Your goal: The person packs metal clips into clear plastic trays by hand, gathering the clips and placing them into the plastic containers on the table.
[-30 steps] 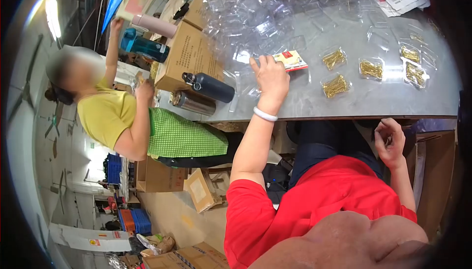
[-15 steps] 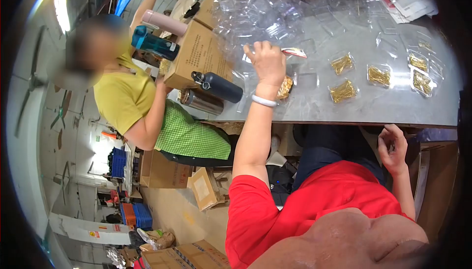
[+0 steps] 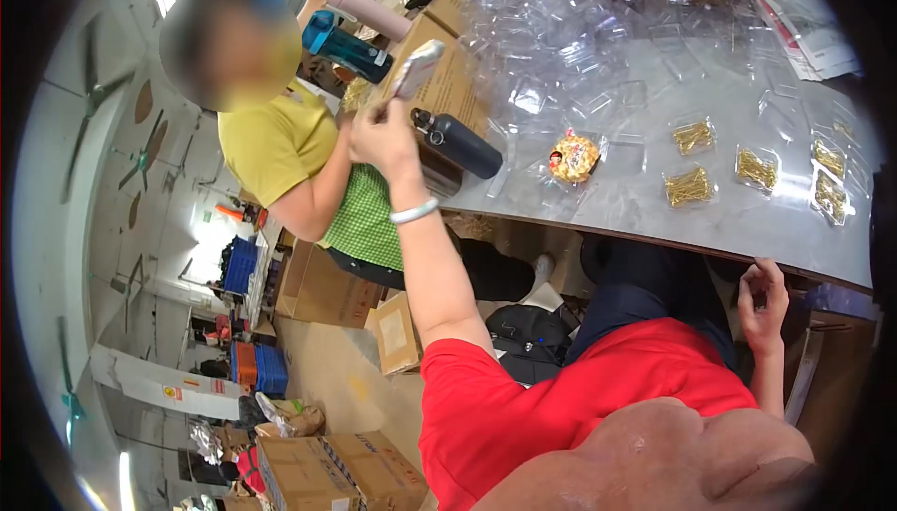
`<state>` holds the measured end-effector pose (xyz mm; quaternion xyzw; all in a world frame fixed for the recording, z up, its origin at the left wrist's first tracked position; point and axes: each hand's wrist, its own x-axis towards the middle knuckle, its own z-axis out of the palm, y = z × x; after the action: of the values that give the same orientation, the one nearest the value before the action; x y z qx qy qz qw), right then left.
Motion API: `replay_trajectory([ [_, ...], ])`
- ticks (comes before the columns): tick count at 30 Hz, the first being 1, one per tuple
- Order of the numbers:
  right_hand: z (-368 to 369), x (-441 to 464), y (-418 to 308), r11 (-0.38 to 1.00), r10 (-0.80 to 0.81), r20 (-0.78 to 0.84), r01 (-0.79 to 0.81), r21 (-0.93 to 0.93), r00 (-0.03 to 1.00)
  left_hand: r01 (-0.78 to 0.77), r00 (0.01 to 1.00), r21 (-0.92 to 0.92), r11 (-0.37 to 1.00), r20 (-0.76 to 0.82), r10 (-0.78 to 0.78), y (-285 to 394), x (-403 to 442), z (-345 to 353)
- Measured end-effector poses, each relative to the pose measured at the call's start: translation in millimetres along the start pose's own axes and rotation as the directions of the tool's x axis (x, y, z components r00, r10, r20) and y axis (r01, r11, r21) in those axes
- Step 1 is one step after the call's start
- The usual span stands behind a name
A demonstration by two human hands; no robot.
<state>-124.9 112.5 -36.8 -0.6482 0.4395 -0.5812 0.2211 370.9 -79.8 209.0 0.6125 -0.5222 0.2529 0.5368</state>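
My left hand is raised off the table on the left, its fingers pinched on a small white packet that points up, close to the co-worker's arm. A white bangle is on that wrist. My right hand hangs just off the table's front edge, fingers loosely curled and apart, nothing visible in it. A round yellow-orange pack with red print lies on the grey table. To its right are several clear packs of gold-coloured pins. Behind is a heap of clear plastic cases.
A dark bottle, a teal bottle and a pink bottle stand by a cardboard box. A co-worker in a yellow top stands at the left. White papers lie at the back right.
My left hand has moved left and off the table with the packet, uncovering the round yellow-orange pack. The view has shifted, and the co-worker appears nearer. My right hand is still beside the edge.
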Motion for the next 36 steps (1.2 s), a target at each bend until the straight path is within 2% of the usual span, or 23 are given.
replay_trajectory([
  [1, 0, 0, 1, 1.000, -0.001, 0.001, 0.001, -0.001, 1.000, 0.102, 0.995, -0.074, 0.992, 0.005, -0.102, -2, 4, -13],
  [2, 1, 0, 3, 1.000, -0.002, -0.002, 0.002, -0.005, 1.000, 0.065, 0.997, 0.024, 0.998, -0.044, -0.064, -29, 14, -21],
  [4, 2, -1, 6, 1.000, -0.003, -0.005, 0.003, -0.013, 1.000, 0.059, 0.996, 0.260, 0.964, -0.081, -0.039, -24, 18, -48],
  [7, 3, 2, 3, 1.000, -0.001, 0.016, 0.001, 0.008, 1.000, 0.082, 0.991, 0.561, 0.824, -0.132, -0.008, -11, 19, -77],
  [10, 9, 6, -2, 0.998, -0.050, -0.009, 0.049, -0.038, 0.999, 0.032, 0.989, 0.641, 0.767, -0.132, 0.069, -17, 19, -89],
  [22, 10, 2, 0, 0.998, -0.008, 0.012, 0.009, -0.060, 1.000, 0.076, 0.985, 0.674, 0.735, -0.163, 0.048, -34, 36, -79],
  [25, 10, 1, 2, 0.999, -0.001, 0.020, 0.002, -0.045, 1.000, 0.093, 0.976, 0.707, 0.701, -0.202, 0.075, -39, 48, -76],
  [28, 10, 3, 0, 0.999, 0.024, 0.062, -0.022, -0.033, 0.998, 0.198, 0.951, 0.701, 0.685, -0.307, 0.040, -34, 62, -64],
  [31, 10, 7, -9, 0.998, 0.029, 0.055, -0.025, -0.063, 0.998, 0.229, 0.937, 0.672, 0.704, -0.348, 0.027, -37, 69, -47],
  [34, 11, 5, -4, 0.995, -0.001, 0.034, 0.004, -0.097, 0.999, 0.186, 0.975, 0.768, 0.613, -0.223, -0.016, -43, 65, -27],
  [36, 11, 6, -5, 0.996, 0.013, 0.055, -0.008, -0.090, 0.998, 0.131, 0.988, 0.766, 0.629, -0.153, -0.019, -47, 55, -16],
])
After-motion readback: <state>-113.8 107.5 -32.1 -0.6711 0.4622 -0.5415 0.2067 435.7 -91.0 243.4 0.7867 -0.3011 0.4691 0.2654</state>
